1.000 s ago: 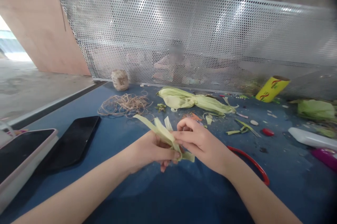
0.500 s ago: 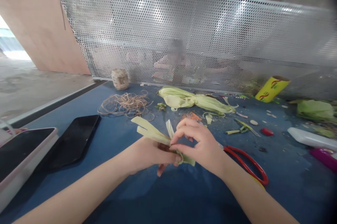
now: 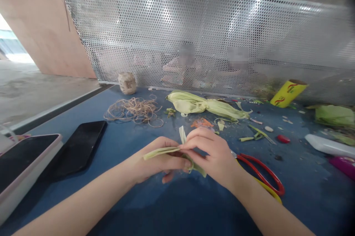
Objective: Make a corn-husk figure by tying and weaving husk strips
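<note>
Between my two hands is a pale green corn husk strip [image 3: 159, 152], folded, with a narrow end sticking up and a looped end below. My left hand [image 3: 155, 160] is closed round it, thumb along the near side. My right hand [image 3: 209, 151] pinches the husk at its middle, fingertips touching those of the left. Scissors with red and yellow handles [image 3: 263, 173] lie on the table, partly behind my right wrist. Past my hands rests a tied bundle of corn husks [image 3: 191, 103], knotted near its middle. Tangled brown twine [image 3: 134, 110] lies to its left.
Two phones, a black one [image 3: 80, 147] and a pink-cased one [image 3: 24, 166], are on the left. A twine roll [image 3: 127, 83] and a yellow tube [image 3: 288, 93] stand near the perforated metal screen [image 3: 155, 25]. Husk scraps [image 3: 256, 132] and a white object [image 3: 330, 145] lie right. People show dimly behind the screen.
The husk's left end has swung down and now lies across my left hand, where before it stuck out above it. My right hand keeps its pinch on the husk.
</note>
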### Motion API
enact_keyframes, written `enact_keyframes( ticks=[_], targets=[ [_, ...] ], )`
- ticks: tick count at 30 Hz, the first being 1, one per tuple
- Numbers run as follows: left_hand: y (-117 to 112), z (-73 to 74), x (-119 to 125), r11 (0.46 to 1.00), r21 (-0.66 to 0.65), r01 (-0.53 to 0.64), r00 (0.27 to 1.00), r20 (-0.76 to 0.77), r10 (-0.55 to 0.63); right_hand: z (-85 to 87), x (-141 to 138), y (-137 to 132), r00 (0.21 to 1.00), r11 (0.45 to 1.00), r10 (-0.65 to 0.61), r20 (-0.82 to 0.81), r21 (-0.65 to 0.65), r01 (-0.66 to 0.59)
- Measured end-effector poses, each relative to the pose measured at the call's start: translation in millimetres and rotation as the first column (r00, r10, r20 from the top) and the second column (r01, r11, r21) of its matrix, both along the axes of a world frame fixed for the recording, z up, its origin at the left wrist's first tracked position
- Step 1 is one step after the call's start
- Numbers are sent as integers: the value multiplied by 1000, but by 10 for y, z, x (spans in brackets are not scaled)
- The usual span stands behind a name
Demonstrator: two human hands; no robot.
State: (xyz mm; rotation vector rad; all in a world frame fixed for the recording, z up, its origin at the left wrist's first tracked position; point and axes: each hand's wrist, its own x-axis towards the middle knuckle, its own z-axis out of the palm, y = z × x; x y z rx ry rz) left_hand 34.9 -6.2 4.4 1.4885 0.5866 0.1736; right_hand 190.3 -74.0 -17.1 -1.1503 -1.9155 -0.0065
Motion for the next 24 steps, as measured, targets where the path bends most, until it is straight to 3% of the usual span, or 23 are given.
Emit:
enact_keyframes(
  ticks=[3,7,14,21,24],
  targets=[
    [0,8,-5,998,-51,-23,1000,-4,23,-20,8,-4,998,995,4,58,95,-10],
    [-3,21,17,986,-158,-48,999,-21,45,-21,-7,-4,996,996,-1,-85,85,8],
    [-12,-17,18,996,-73,-44,998,-51,40,41,19,32,986,975,86,-143,-193,-113],
    [-75,-11,15,999,27,41,995,-88,-39,39,29,25,994,941,-2,-110,-337,-35],
    [-86,1,34,995,69,66,994,-93,-60,46,19,33,994,928,55,-99,-362,-87]
  ],
)
